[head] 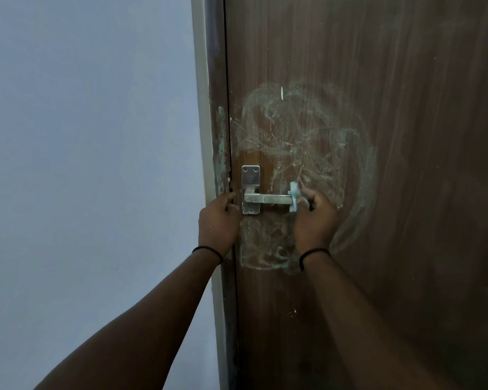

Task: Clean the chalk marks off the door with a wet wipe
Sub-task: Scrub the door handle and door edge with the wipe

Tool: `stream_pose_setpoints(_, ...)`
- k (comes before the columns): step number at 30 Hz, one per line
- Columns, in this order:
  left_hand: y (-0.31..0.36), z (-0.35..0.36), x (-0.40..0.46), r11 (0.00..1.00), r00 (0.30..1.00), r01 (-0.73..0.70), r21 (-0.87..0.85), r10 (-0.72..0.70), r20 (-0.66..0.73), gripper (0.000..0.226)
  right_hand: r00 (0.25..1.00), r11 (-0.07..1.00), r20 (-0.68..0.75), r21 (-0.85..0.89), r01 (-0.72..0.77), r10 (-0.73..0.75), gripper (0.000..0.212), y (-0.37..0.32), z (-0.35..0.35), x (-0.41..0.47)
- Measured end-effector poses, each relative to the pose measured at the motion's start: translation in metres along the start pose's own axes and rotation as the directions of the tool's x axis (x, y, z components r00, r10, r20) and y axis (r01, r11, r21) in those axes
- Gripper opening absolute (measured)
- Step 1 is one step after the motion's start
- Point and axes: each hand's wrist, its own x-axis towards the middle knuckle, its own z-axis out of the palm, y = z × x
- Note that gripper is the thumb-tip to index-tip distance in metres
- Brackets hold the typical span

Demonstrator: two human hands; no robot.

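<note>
At the centre of the frame, just right of the metal door handle [266, 199], the right hand [314, 220] pinches a scrunched wet wipe [293, 199] in curled fingers and holds it against the handle's free end. The left hand [219, 223] sits lower left of the handle plate, fingers curled by the door's edge; whether they grip anything I cannot tell. The wipe looks limp, light and damp, likely to bunch or tear if dragged hard, so it is probably best held wadded behind the fingertips. Pale chalk marks [302, 136] swirl over the brown door [420, 164] above, right of and below the handle, with a greenish streak on the door frame [219, 142]. The handle juts out as the one obstacle; up and to the right the panel gives open room for sweeping.
</note>
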Motion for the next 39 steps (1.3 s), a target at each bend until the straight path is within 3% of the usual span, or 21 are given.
stream_pose_setpoints(4, 0.000, 0.003, 0.004, 1.000, 0.999, -0.018, 0.015, 0.019, -0.040, 0.027, 0.991, 0.992, -0.127, 0.128, -0.021, 0.037, 0.018, 0.003, 0.008, -0.011)
stream_pose_setpoints(9, -0.005, 0.006, 0.006, 0.992, 1.000, 0.021, -0.128, -0.022, -0.008, 0.026, 0.984, 0.985, -0.172, 0.160, 0.065, -0.037, 0.014, 0.004, 0.023, -0.020)
stream_pose_setpoints(11, -0.003, 0.007, 0.006, 0.973, 0.998, 0.069, -0.222, -0.067, 0.015, 0.037, 0.981, 0.988, -0.190, 0.135, 0.075, -0.049, 0.013, 0.006, 0.029, -0.021)
stream_pose_setpoints(14, 0.001, 0.008, 0.006, 0.894, 0.984, 0.176, -0.412, -0.151, 0.093, 0.054, 0.988, 0.991, -0.106, 0.054, 0.121, -0.115, 0.011, 0.001, 0.049, -0.035)
stream_pose_setpoints(19, 0.000, -0.001, 0.012, 0.820, 0.968, 0.250, -0.515, -0.191, 0.165, 0.079, 0.971, 0.973, 0.060, 0.007, 0.231, -0.231, 0.009, -0.010, 0.078, -0.052)
stream_pose_setpoints(22, -0.003, -0.002, 0.016, 0.799, 0.955, 0.286, -0.529, -0.191, 0.228, 0.085, 0.986, 0.985, -0.070, 0.073, 0.157, -0.152, 0.007, -0.006, 0.065, -0.042)
stream_pose_setpoints(25, -0.005, -0.002, 0.015, 0.804, 0.949, 0.295, -0.516, -0.187, 0.253, 0.086, 0.967, 0.975, -0.254, 0.220, 0.025, 0.033, 0.008, -0.003, 0.048, -0.027)
stream_pose_setpoints(27, -0.005, -0.003, 0.014, 0.805, 0.951, 0.289, -0.518, -0.178, 0.254, 0.087, 0.955, 0.970, -0.289, 0.242, 0.002, 0.070, 0.007, -0.005, 0.051, -0.024)
stream_pose_setpoints(29, -0.003, -0.004, 0.013, 0.801, 0.951, 0.287, -0.525, -0.173, 0.256, 0.087, 0.975, 0.992, -0.221, 0.113, 0.061, -0.035, 0.006, -0.011, 0.064, -0.031)
stream_pose_setpoints(31, -0.002, -0.006, 0.014, 0.801, 0.955, 0.279, -0.530, -0.171, 0.243, 0.084, 0.978, 0.979, -0.053, -0.052, 0.197, -0.199, 0.008, -0.018, 0.080, -0.042)
stream_pose_setpoints(34, 0.000, -0.007, 0.015, 0.793, 0.954, 0.282, -0.540, -0.175, 0.241, 0.082, 0.943, 0.944, 0.119, -0.076, 0.322, -0.312, 0.011, -0.016, 0.083, -0.046)
stream_pose_setpoints(36, -0.001, -0.005, 0.016, 0.792, 0.951, 0.298, -0.533, -0.197, 0.238, 0.086, 0.955, 0.954, 0.056, -0.056, 0.295, -0.292, 0.009, -0.005, 0.066, -0.040)
stream_pose_setpoints(39, -0.004, -0.001, 0.018, 0.806, 0.953, 0.288, -0.516, -0.192, 0.233, 0.087, 0.977, 0.989, -0.189, 0.084, 0.117, -0.100, 0.009, 0.013, 0.033, -0.023)
